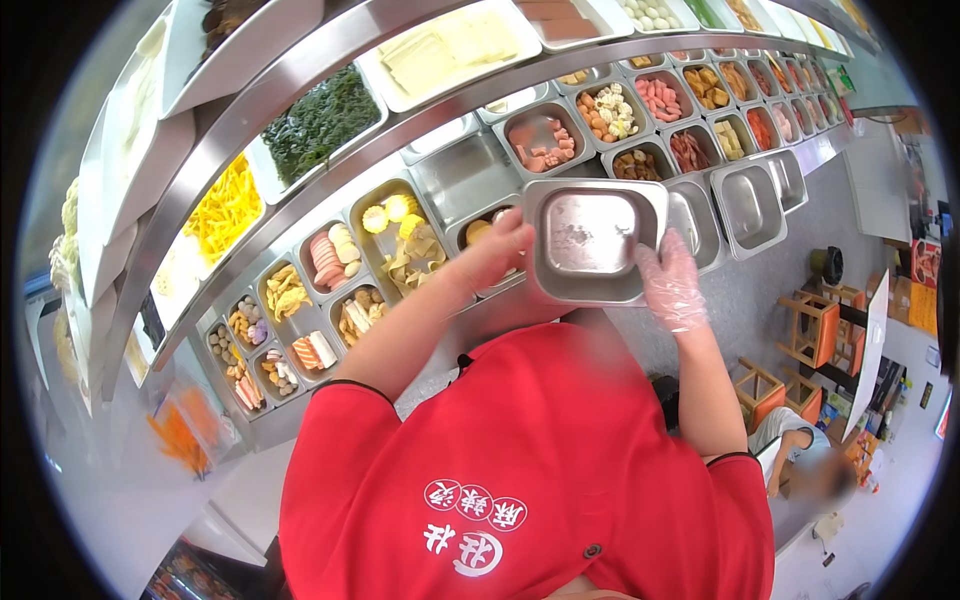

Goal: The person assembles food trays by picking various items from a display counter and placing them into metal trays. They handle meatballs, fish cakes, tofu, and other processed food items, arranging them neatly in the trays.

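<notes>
Steel pan (590, 232): centre of frame, held up, bottom spotted
Left hand (500, 248): grasping pan's left rim
Right hand (672, 282): clear-gloved, grasping right rim
Corn pieces (398, 210): metal tray, left of centre
Shredded dark greens (320, 125): white tray, upper left

Brightly lit, apparently from above. Strong glare inside steel pan (592, 232), streaky highlights along shelf rail (430, 112). Hazy, washed-out lower left. Heavy fisheye bending, black corners, bluish rim. Smudgy blur on red shirt (570, 450) and over person (798, 450) at right.
</notes>
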`<state>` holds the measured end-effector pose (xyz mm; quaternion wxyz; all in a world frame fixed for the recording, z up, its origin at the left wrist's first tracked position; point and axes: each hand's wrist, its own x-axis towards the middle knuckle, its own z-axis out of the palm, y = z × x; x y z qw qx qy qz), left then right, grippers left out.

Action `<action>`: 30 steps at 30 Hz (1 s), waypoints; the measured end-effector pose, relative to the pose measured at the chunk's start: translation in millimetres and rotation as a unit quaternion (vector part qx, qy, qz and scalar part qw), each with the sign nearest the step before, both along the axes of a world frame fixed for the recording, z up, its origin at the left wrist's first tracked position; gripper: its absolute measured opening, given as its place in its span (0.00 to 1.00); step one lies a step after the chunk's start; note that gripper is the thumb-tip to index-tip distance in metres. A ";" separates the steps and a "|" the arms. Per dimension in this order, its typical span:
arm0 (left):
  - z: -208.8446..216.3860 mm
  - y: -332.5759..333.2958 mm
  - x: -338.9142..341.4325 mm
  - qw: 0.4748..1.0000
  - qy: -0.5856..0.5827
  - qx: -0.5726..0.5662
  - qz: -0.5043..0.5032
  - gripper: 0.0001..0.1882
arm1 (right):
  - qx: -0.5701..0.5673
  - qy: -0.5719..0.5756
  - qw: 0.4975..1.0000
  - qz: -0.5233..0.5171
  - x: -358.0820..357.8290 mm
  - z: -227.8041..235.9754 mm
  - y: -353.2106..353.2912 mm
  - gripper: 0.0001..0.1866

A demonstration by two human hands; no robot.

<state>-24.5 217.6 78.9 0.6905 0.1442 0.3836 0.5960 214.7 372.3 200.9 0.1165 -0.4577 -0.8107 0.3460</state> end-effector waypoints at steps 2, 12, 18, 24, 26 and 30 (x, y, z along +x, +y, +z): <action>17.7 -6.4 18.3 0.992 -0.116 0.043 0.040 0.42 | -0.010 0.011 1.000 0.014 -15.3 -3.6 -6.0 0.22; 53.4 -28.3 40.2 0.966 0.177 0.018 0.187 0.33 | 0.231 0.111 0.917 0.305 -92.0 -15.2 -39.3 0.15; 67.8 -38.2 52.3 0.935 0.267 0.073 0.223 0.33 | 0.227 0.108 0.864 0.436 -85.8 -47.7 -55.3 0.05; 81.6 -38.7 72.5 0.909 0.283 0.074 0.296 0.35 | 0.286 0.000 0.866 0.409 -59.4 -16.5 -31.4 0.08; 91.1 -32.7 76.3 0.906 0.294 0.067 0.296 0.35 | 0.372 0.165 0.847 0.342 -53.9 0.9 -20.3 0.13; 113.1 -14.5 97.5 0.910 0.289 0.059 0.292 0.32 | 0.303 0.166 0.889 0.302 -53.4 22.6 3.0 0.23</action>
